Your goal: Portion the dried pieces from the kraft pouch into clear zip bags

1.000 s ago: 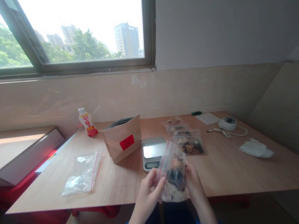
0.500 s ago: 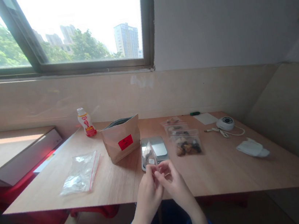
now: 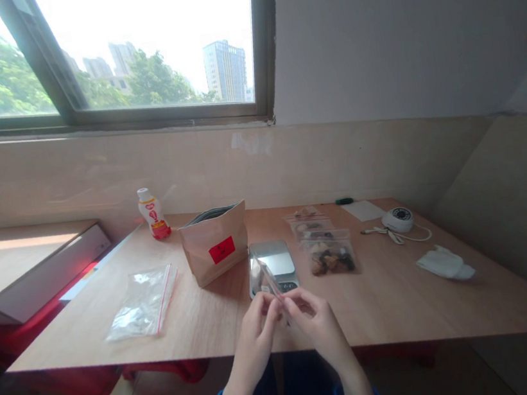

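Observation:
My left hand [image 3: 256,331] and my right hand [image 3: 317,326] meet just above the table's front edge, their fingertips pinching the top of a small transparent zip bag [image 3: 267,277]. The bag stands almost edge-on and tilts up and away, in front of a digital kitchen scale [image 3: 272,264]. Its contents are hard to make out. Beyond my right hand, a zip bag of dark dried food [image 3: 330,260] lies on the table, with more small filled bags [image 3: 309,222] behind it.
On the wooden table [image 3: 379,305] stand a kraft paper bag with a red label [image 3: 215,248] and a small bottle [image 3: 153,215]. A flat zip bag [image 3: 142,304], a white corded device [image 3: 397,220], white cloth [image 3: 444,263], white paper [image 3: 363,210] and a green pen [image 3: 344,201] also lie there.
The bag has turned from facing me, with dark contents showing, to nearly edge-on. My hands have come together and lowered, pinching its top above the scale's front edge.

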Demonstrator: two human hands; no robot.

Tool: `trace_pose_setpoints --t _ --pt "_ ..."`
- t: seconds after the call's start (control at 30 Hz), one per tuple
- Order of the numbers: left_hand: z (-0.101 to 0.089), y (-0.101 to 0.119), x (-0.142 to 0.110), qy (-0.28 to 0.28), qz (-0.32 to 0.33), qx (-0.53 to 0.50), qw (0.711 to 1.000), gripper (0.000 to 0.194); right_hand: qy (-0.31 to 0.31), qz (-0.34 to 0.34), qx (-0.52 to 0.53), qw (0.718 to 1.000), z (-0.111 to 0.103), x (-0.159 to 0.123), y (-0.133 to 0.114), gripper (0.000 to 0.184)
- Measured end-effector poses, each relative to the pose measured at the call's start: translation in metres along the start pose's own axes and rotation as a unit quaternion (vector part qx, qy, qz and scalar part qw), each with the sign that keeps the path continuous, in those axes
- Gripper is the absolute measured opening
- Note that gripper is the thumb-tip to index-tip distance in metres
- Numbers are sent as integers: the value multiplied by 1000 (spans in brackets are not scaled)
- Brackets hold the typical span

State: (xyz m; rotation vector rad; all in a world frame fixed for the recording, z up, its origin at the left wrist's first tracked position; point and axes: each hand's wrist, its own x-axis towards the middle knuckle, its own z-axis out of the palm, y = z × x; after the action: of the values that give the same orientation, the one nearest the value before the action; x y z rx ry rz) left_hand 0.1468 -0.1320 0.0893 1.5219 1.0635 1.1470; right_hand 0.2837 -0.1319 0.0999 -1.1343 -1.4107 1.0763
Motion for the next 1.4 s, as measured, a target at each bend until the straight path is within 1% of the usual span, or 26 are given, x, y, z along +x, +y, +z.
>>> trace_pose_setpoints --t 0.07,0.17,0.3,0.5,0.63,0.77,0.83,0.9,0.97,1.07,1.1,1.13,1.2,1.3,1.37,1.4 --pt "-3 -4 2 17 -14 5 1000 30 -22 -16 -32 999 1 -1 -5 24" --pt "-6 -7 5 20 -22 20 999 31 -31 -35 -70 996 1 -1 -8 24" --pt "-9 -6 4 -8 -10 17 1000 28 -11 -41 -85 995 1 -2 -5 22" --pt "-9 -4 1 15 -27 39 999 31 -18 -66 -95 993 3 -2 -2 21" --pt "-8 -4 1 12 -15 34 999 30 -3 -49 -87 995 5 -1 -4 20" --pt "-6 -4 3 25 -7 28 999 30 10 -62 -89 994 7 -2 -5 20" --pt "-4 -4 3 30 -8 33 999 30 37 -58 -96 993 9 -2 -3 20" --pt "-1 -4 2 35 0 48 998 29 79 -50 -102 990 10 -2 1 19" --pt "1 -3 0 52 14 67 996 28 145 -41 -97 984 8 -1 7 19" --pt "0 -1 -1 104 27 78 991 32 273 -19 -40 961 -5 2 18 25" --pt "0 -1 -1 116 25 72 990 33 301 -11 -17 953 -10 2 22 27" --pt "-1 0 -1 120 21 59 991 33 312 -6 2 950 -16 3 24 30" --pt "-3 0 1 102 5 26 994 33 295 -5 21 955 -23 3 25 33" --pt "-1 -3 2 38 -17 0 999 33 233 -8 17 972 -22 0 17 31" --pt "2 -5 2 -5 -18 0 1000 33 157 -15 -5 987 -15 -4 7 27" --pt "3 -6 2 -14 -14 -1 1000 32 109 -23 -22 993 -10 -6 2 24"
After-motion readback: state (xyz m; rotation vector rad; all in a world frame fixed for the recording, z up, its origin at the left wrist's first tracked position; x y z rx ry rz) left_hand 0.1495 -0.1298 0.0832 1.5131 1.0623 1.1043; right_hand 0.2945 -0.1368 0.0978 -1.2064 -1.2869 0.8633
